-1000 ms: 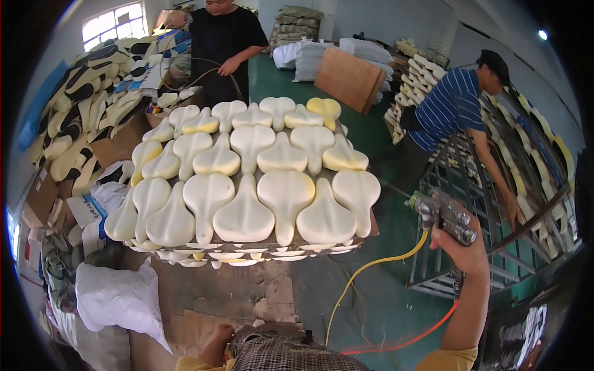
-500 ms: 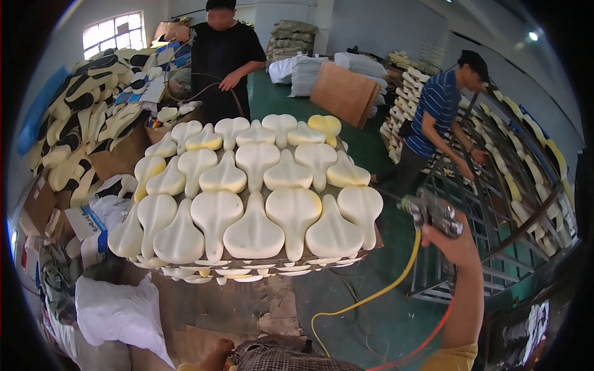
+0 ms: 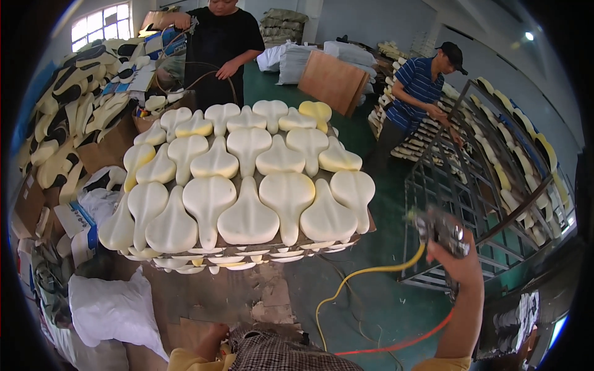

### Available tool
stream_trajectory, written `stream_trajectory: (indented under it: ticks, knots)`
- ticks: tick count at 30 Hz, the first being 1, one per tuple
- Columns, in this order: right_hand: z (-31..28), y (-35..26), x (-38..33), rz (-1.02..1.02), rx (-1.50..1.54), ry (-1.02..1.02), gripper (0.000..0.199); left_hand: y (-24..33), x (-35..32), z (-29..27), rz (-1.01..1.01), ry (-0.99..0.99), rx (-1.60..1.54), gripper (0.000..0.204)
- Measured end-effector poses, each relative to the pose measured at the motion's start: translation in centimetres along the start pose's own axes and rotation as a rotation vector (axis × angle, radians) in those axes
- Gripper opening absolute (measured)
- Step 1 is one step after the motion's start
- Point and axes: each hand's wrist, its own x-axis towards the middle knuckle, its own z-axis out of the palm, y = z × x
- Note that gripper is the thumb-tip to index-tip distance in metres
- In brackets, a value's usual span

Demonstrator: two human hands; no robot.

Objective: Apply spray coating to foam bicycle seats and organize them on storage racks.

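Observation:
My right hand (image 3: 463,263) is raised at the right and wrapped round the grip of a metal spray gun (image 3: 438,232). A yellow hose (image 3: 365,269) and a red hose (image 3: 402,342) trail from the gun. It is apart from the cream foam bicycle saddles (image 3: 249,213), which lie in rows on a stacked board in front of me. Neighbouring saddles point opposite ways, and some have yellower patches. My left hand (image 3: 213,339) is low beside the checked cloth (image 3: 272,352) at my waist; its fingers cannot be made out.
A person in black (image 3: 223,43) stands beyond the saddles, holding a thin hose. Another in striped blue (image 3: 411,93) works at a metal rack (image 3: 445,204) on the right. Heaped saddle parts (image 3: 74,105) fill the left. A white sack (image 3: 114,309) lies near left.
The view has shifted slightly, and the saddles appear higher and further left. My right hand still holds the spray gun. The person in the striped shirt has straightened somewhat, with hands raised.

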Motion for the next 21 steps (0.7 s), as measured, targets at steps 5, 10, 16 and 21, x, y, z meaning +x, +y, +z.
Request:
stream_trajectory:
  ticks: [5,10,16,21]
  knots:
    - [-0.5,-1.3,-5.6,0.019,-0.291,-0.104,0.052,0.0,1.1,-0.1,-0.011,-0.073,0.049,0.016]
    - [-0.6,-2.2,-7.0,0.1,-0.141,-0.026,0.053,-4.3,6.2,0.1,0.35,-0.055,0.286,0.018]
    - [-0.1,-2.5,-10.4,0.159,-0.072,0.122,0.055,-0.8,6.0,1.5,0.319,-0.175,0.29,0.02]
    - [-0.5,-2.6,-11.2,0.096,-0.198,-0.078,0.054,-0.5,5.8,1.7,0.227,-0.135,0.175,0.02]
